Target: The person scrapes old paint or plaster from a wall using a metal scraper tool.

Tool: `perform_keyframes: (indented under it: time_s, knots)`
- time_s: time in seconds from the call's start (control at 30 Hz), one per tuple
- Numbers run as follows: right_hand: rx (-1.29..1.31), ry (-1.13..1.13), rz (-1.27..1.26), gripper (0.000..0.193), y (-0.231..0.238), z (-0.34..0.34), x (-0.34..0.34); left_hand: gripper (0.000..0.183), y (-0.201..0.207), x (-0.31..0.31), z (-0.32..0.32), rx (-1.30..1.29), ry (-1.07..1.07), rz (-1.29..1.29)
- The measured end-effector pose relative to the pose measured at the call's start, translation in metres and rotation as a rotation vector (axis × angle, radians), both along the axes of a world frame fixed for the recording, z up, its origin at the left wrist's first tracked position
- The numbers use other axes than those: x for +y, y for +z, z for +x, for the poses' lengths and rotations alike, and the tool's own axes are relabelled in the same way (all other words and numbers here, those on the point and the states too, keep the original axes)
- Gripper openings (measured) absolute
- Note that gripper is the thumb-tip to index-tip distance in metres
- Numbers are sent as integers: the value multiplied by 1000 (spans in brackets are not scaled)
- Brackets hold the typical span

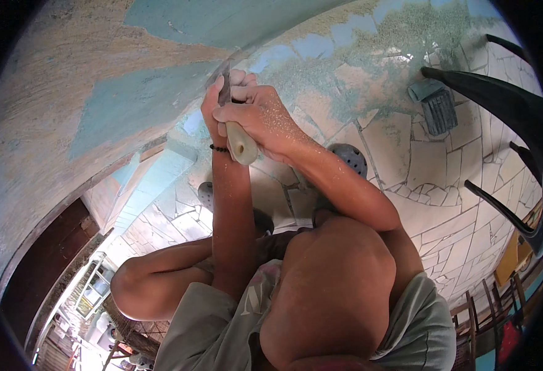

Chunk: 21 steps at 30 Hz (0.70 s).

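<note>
"Where is the scraper (236,133)?"

"At the painted wall (141,102), its pale handle closed inside the right hand (256,114)."

"And the left hand (211,110)?"

"Against the dark blade (224,94); whether it grips, one cannot tell. A beaded black bracelet (219,148) rings that wrist."

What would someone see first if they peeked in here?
Probably the scraper in the upper middle, gripped by the right hand, with the left hand at its blade. Then patchy light-blue paint on the wall at upper left. Black chair legs poke in at far right.
</note>
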State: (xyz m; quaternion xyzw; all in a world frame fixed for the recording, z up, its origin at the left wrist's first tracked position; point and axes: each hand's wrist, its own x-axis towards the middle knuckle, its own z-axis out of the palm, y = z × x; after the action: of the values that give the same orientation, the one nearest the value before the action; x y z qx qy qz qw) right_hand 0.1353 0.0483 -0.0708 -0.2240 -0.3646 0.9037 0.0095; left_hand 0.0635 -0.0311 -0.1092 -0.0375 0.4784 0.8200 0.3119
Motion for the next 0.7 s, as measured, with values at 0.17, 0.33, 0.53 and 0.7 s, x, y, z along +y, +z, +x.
perform_keyframes:
  time_s: [0.17, 0.33, 0.53, 0.7]
  knots:
    - [-11, -13, 181, 18, -9, -9, -8, 32, -11, -8, -16, -49, -64, -34]
    - [-67, -14, -214, 15, 3, -2, 1, 34, -5, -2, -3, -123, 75, -25]
    - [-51, -24, -268, 14, -1, -5, 11, 35, -16, 2, -9, -143, 26, -59]
    - [-114, -23, -203, 13, -11, -4, 5, 34, -20, 4, -2, -135, 86, -66]
